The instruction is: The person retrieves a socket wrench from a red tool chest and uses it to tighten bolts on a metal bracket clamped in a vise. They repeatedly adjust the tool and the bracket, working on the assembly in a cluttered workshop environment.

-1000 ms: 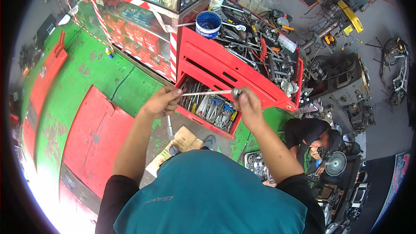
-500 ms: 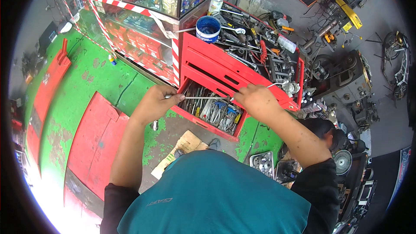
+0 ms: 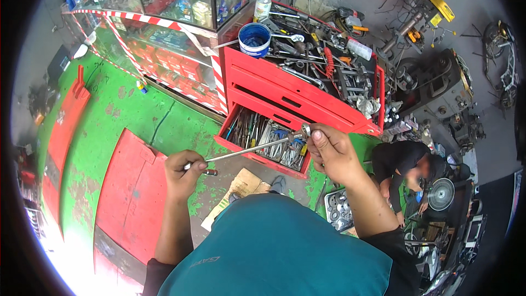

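Observation:
A long, thin steel bar (image 3: 246, 151) slants across in front of me, above the open drawer, its right end higher. My left hand (image 3: 185, 172) is closed round its left end. A short cylindrical piece like a socket (image 3: 210, 172) sticks out beside that hand; how it joins the bar is hidden. With thumb and fingers, my right hand (image 3: 333, 151) pinches the rounded metal head at the bar's other end. Below lies the red drawer (image 3: 257, 159), filled with screwdrivers, wrenches and other hand tools.
The red tool cabinet (image 3: 263, 79) carries a blue-and-white tub (image 3: 255, 40), a bottle (image 3: 263, 5) and many loose tools. A taped glass display case (image 3: 164, 38) stands left. Red panels (image 3: 131, 181) lie on the green floor. Right, a person (image 3: 402, 167) crouches near a metal tray (image 3: 338, 211).
Both hands have come nearer to me, the left one lower. The bar has gone from nearly level to slanting, and its rounded head now shows. The crouching person is more in view.

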### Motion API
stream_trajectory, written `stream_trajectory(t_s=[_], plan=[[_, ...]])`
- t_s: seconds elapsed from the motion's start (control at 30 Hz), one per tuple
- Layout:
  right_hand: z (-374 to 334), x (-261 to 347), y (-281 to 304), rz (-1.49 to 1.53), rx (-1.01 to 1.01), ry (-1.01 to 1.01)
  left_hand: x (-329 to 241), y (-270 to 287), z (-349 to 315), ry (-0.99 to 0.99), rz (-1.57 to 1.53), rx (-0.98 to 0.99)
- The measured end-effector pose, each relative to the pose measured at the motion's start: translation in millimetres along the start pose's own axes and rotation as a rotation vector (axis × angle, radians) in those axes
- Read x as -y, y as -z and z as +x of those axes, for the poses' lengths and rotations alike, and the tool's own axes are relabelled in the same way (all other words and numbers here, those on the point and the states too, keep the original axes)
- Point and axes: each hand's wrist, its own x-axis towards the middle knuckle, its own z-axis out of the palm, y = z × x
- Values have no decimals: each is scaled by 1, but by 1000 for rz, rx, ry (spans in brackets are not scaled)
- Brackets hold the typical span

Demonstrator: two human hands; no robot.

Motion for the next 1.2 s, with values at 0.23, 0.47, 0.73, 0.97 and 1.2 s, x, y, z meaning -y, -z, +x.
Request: stream_trajectory(t_s=[0.23,0.47,0.73,0.97,1.2], plan=[[-28,24,-6,53,22,-65,-24,1,2,-201,128,-9],[-39,32,-13,60,45,-49,-30,1,4,-333,157,-21],[-43,39,-18,-72,95,-32,-42,2,3,-406,244,19],[-40,35,-13,-150,161,-59,-65,12,5,-660,462,87],[-23,5,-7,-304,209,600,-42,17,1,235,-236,200]])
